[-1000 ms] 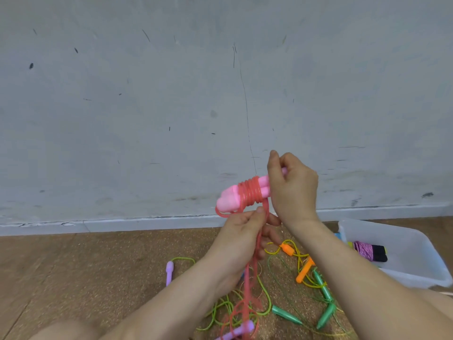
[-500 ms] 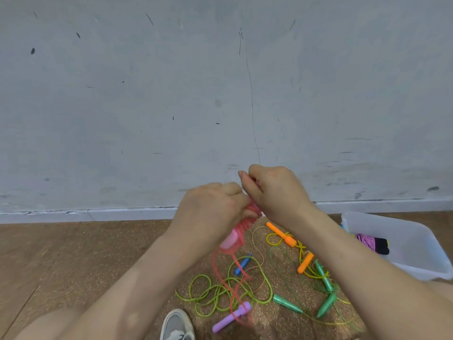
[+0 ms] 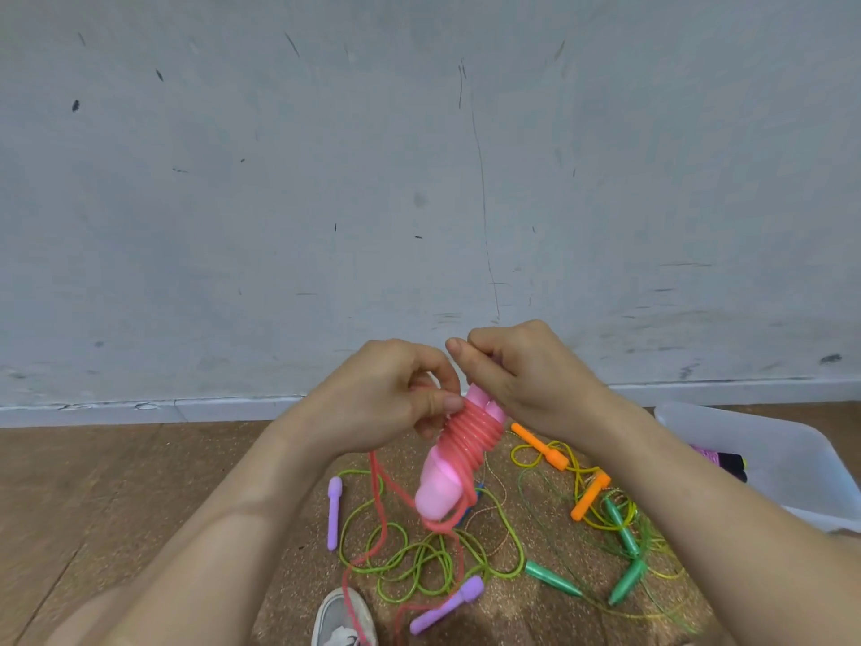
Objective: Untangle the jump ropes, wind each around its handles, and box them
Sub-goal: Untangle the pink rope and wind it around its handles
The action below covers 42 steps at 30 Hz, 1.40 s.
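The 2 pink handles (image 3: 442, 487) lie side by side as 1 bundle, held in the air above the floor (image 3: 116, 482) and tilted, with the butt ends pointing to 7 o'clock. The red rope (image 3: 470, 435) is wound round their middle in tight coils. Its loose part hangs from the lower end of the bundle and from the left hand, down to the floor.

The left hand (image 3: 386, 403), at 10 o'clock of the bundle, has its fingers curled and pinches the rope just beside the top coil. The right hand (image 3: 517, 370), at 1 o'clock, is curled round the upper ends of the handles.

Below, a green rope (image 3: 419, 561) lies in loose loops. There is 1 purple handle (image 3: 333, 510) at 8 o'clock and another at 6 o'clock. The orange handles (image 3: 540, 447) lie at 3 o'clock on thin yellow rope, and the green handles (image 3: 626, 582) at 4 o'clock. A grey shoe (image 3: 340, 617) shows at 7 o'clock.

The clear box (image 3: 792, 459) stands on the floor far out at 3 o'clock, holding a wound purple rope (image 3: 706, 454) on dark handles.
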### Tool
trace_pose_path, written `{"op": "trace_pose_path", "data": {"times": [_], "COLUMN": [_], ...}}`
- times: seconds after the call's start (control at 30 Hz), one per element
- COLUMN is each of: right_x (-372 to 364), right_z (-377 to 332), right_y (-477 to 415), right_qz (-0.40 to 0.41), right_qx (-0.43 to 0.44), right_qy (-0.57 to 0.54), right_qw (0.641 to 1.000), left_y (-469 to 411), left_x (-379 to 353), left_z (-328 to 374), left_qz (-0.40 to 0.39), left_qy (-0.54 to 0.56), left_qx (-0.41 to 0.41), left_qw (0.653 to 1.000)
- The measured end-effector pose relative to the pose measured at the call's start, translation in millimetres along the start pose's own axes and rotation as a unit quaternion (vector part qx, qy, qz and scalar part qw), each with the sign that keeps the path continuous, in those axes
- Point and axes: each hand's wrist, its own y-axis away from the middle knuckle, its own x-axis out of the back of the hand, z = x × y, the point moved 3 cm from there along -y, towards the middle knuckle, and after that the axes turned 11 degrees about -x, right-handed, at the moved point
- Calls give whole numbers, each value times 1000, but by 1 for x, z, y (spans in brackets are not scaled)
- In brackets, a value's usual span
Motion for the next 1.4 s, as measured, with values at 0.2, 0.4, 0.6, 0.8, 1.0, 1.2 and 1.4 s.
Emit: {"op": "trace_pose_path", "data": {"times": [0.2, 0.4, 0.6, 0.8, 1.0, 1.2, 1.4], "right_x": [14, 21, 20, 6, -6, 6, 9], "right_z": [-7, -6, -18, -1, 18, 32, 37], "right_y": [2, 2, 6, 1, -5, -17, -20], "right_qz": [-61, -28, -55, 48, 202, 344, 366], "right_qx": [-75, -122, -137, -254, -308, -295, -255], "right_qy": [-185, -244, -336, -495, -475, -349, -191], "right_qw": [978, 962, 930, 830, 799, 820, 874], "left_y": [-1, -7, -10, -7, -25, -22, -20], "left_x": [-10, -12, -33, -67, -68, -81, -70], "left_z": [-5, -3, 3, -35, -2, 9, 17], "left_qz": [-11, 45, -37, 128, 287, 305, 201], "left_qy": [268, 281, 574, 520, 477, 34, -420], "left_qx": [17, -13, -36, 160, 65, -25, -49], "left_qw": [963, 959, 817, 829, 828, 952, 883]}}
